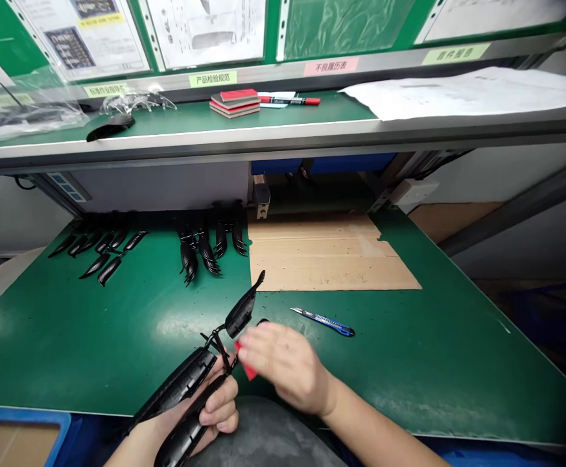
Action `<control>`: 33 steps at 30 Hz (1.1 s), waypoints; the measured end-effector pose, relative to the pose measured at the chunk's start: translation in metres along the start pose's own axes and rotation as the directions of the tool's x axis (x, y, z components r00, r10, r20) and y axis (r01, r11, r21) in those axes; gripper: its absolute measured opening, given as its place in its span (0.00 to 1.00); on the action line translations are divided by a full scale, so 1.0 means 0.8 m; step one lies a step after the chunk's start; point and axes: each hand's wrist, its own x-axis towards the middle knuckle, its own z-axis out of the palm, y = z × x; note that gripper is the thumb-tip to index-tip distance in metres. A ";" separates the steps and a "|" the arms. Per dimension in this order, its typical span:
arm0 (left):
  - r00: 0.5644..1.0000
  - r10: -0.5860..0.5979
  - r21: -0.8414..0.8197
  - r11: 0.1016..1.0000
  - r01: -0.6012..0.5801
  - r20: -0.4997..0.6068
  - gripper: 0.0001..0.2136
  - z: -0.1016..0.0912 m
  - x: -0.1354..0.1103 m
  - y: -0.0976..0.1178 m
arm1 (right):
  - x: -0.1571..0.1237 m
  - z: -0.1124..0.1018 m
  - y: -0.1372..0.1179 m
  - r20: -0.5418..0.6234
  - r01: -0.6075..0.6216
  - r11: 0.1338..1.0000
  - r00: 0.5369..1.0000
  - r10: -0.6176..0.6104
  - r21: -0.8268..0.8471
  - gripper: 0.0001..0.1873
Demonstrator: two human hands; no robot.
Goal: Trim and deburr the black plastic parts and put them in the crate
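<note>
My left hand is closed around a black plastic moulding, whose long curved, ribbed pieces join at a thin central runner. One piece points up and away over the table; two others lie along my left wrist and palm. My right hand, slightly blurred, is closed on a small red pad right beside the runner. Whether the pad touches the plastic I cannot tell. The fingers hide most of the pad and part of the moulding's right side. A blue utility knife lies on the table beyond my right hand, its blade pointing left.
More black mouldings lie along the back left of the green table. A cardboard sheet lies at the back centre. Above, a shelf holds red and grey pads, a red marker and plastic bags.
</note>
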 end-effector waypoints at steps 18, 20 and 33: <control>0.987 0.140 0.201 0.972 -0.122 -0.081 0.11 -0.008 0.020 0.001 | 0.000 0.010 -0.013 -0.280 -0.542 0.822 0.774 0.569 0.172 0.12; 0.989 0.084 0.182 0.981 -0.062 -0.120 0.13 -0.002 0.022 0.001 | 0.005 0.014 -0.022 -0.294 -0.495 0.856 0.804 0.517 0.151 0.13; 0.943 0.223 0.228 0.959 -0.166 -0.249 0.06 -0.016 0.052 0.013 | -0.012 0.037 0.005 -0.274 -0.560 0.826 0.786 0.554 0.061 0.12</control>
